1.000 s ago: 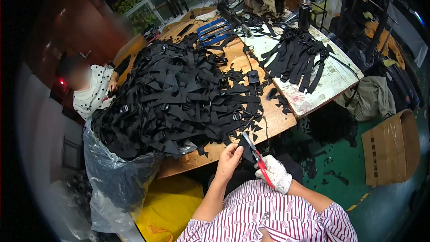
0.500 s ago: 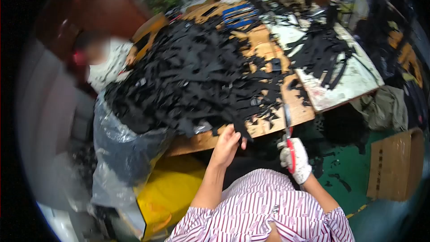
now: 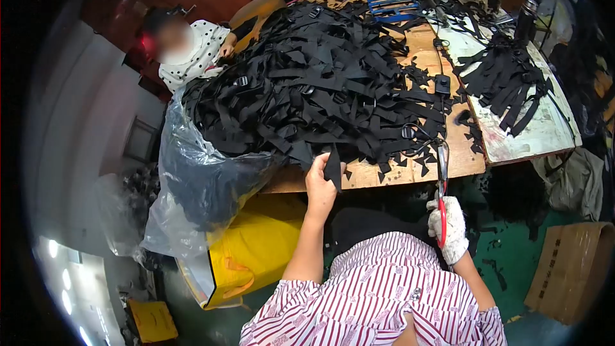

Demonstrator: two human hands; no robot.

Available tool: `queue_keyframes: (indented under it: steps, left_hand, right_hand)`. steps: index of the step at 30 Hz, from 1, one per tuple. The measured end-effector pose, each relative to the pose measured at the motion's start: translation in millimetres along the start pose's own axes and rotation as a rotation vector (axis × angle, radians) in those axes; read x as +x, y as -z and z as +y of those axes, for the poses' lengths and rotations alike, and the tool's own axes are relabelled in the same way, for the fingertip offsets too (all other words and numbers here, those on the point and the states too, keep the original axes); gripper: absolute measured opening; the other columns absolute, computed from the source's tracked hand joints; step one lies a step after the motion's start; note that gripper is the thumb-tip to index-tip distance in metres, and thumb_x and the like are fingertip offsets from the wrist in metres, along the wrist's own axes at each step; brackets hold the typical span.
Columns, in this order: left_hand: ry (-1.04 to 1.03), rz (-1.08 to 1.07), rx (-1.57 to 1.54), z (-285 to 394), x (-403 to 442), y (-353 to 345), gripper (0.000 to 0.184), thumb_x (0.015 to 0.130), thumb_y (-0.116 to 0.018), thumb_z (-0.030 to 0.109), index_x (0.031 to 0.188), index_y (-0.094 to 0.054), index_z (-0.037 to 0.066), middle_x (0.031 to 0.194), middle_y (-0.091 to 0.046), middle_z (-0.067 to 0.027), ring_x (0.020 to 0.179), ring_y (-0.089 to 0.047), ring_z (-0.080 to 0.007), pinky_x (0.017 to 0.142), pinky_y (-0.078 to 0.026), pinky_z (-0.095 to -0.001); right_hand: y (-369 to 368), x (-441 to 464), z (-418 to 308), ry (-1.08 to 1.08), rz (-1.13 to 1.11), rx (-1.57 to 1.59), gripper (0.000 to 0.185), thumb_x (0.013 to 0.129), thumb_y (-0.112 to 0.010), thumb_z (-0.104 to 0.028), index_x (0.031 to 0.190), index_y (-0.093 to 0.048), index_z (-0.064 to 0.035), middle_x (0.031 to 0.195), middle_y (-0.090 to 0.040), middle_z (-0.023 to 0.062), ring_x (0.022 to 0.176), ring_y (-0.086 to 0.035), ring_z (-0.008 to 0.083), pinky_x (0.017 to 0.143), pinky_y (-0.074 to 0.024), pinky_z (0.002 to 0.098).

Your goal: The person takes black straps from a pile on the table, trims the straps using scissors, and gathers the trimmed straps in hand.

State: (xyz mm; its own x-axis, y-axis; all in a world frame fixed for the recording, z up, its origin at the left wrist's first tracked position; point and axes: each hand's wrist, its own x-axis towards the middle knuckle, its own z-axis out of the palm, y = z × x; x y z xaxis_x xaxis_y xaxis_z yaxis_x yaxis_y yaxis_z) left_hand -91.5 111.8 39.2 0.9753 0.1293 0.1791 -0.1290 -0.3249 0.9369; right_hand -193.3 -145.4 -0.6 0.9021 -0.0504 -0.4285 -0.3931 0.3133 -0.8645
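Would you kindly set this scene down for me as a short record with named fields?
Left hand: bare; the left hand grips a black strap at the table's near edge
Right hand: gloved; the right hand holds red-handled scissors, blades pointing away from the wearer
Wooden table: large strap pile and small black scraps on the wooden table
White surface: a smaller strap bunch on the white surface
Floor, right: cardboard box
Nearby: another person in a dotted top, left
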Motion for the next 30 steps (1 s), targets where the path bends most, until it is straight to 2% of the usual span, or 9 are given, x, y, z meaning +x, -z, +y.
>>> queue_keyframes:
  steps: [5, 8, 14, 16, 20, 24, 26, 27, 30]
  left_hand:
    - [-0.208, 0.028, 0.154, -11, 16, 0, 0.022, 0.082, -0.057, -0.002, 0.104, -0.057, -0.003, 0.082, -0.062, -0.0022, 0.073, -0.055, -0.0085, 0.068, -0.045, -0.0222]
    - [-0.35, -0.171, 0.369, 11, 52, -11, 0.042, 0.077, -0.053, -0.009, 0.118, -0.053, 0.003, 0.098, -0.063, -0.0199, 0.09, -0.063, -0.0261, 0.078, -0.047, -0.0304]
    - [-0.308, -0.079, 0.625, 5, 94, -28, 0.05, 0.068, -0.048, -0.014, 0.116, -0.054, -0.001, 0.108, -0.059, -0.0243, 0.101, -0.057, -0.0377, 0.088, -0.045, -0.0369]
    - [-0.315, -0.035, 0.627, 2, 92, -29, 0.046, 0.068, -0.048, -0.014, 0.111, -0.058, -0.001, 0.103, -0.061, -0.0232, 0.096, -0.059, -0.0378, 0.086, -0.046, -0.0372]
    - [-0.396, 0.034, 0.342, 6, 68, -32, 0.024, 0.074, -0.057, -0.006, 0.098, -0.063, -0.004, 0.092, -0.066, -0.0169, 0.086, -0.064, -0.0206, 0.075, -0.049, -0.0283]
    - [-0.325, -0.182, 0.165, 22, 27, -45, 0.025, 0.075, -0.063, -0.002, 0.1, -0.063, -0.001, 0.092, -0.066, -0.0093, 0.086, -0.061, -0.0139, 0.075, -0.048, -0.0253]
    - [-0.306, -0.281, 0.06, 11, 9, -56, 0.025, 0.077, -0.063, -0.001, 0.102, -0.062, -0.001, 0.092, -0.066, -0.0079, 0.086, -0.06, -0.0117, 0.075, -0.048, -0.0242]
    - [-0.265, -0.292, 0.011, 10, 2, -60, 0.025, 0.076, -0.064, 0.0, 0.101, -0.062, -0.001, 0.093, -0.066, -0.0089, 0.086, -0.061, -0.0136, 0.076, -0.047, -0.025]
    - [-0.123, -0.362, -0.156, -8, -15, -73, 0.021, 0.081, -0.059, 0.0, 0.103, -0.061, 0.0, 0.096, -0.065, -0.006, 0.086, -0.059, -0.0107, 0.077, -0.046, -0.0237]
  right_hand:
    - [4, -1, 5, 0.032, -0.019, 0.062, 0.022, 0.08, -0.056, -0.005, 0.099, -0.045, -0.0076, 0.065, -0.046, -0.0007, 0.047, -0.042, 0.0074, 0.042, -0.0356, 0.0203]
    - [0, -1, 2, 0.02, -0.048, 0.079, 0.02, 0.081, -0.056, -0.005, 0.097, -0.045, -0.0077, 0.065, -0.046, -0.0015, 0.047, -0.041, 0.0069, 0.042, -0.0351, 0.0198]
    - [-2, 0, 6, -0.022, 0.02, 0.052, 0.022, 0.077, -0.054, 0.0, 0.096, -0.045, -0.0079, 0.06, -0.045, 0.0001, 0.042, -0.041, 0.0088, 0.038, -0.0343, 0.0221]
    - [1, -1, 12, 0.032, 0.032, 0.014, 0.023, 0.077, -0.053, 0.0, 0.097, -0.045, -0.0087, 0.06, -0.045, 0.0, 0.042, -0.041, 0.009, 0.038, -0.0342, 0.0217]
    - [6, 3, 14, 0.024, 0.018, 0.013, 0.025, 0.077, -0.055, -0.001, 0.099, -0.044, -0.0083, 0.062, -0.046, 0.0006, 0.044, -0.042, 0.0093, 0.039, -0.0355, 0.0219]
    - [-2, 7, 5, 0.014, 0.008, -0.031, 0.025, 0.078, -0.057, -0.004, 0.1, -0.046, -0.0062, 0.066, -0.049, 0.0026, 0.048, -0.045, 0.0102, 0.042, -0.0389, 0.0228]
    - [-1, 18, 8, -0.145, -0.071, 0.31, 0.027, 0.078, -0.059, -0.004, 0.101, -0.045, -0.0053, 0.067, -0.05, 0.0026, 0.049, -0.046, 0.0106, 0.044, -0.04, 0.0226]
    - [-7, 17, 10, 0.093, -0.069, 0.052, 0.029, 0.079, -0.06, -0.004, 0.103, -0.044, -0.0042, 0.071, -0.053, 0.003, 0.051, -0.048, 0.0104, 0.045, -0.0401, 0.0216]
    - [-17, 28, 2, 0.108, -0.084, 0.012, 0.039, 0.078, -0.062, 0.0, 0.11, -0.041, -0.0059, 0.09, -0.057, 0.0064, 0.068, -0.054, 0.0093, 0.051, -0.0424, 0.0198]
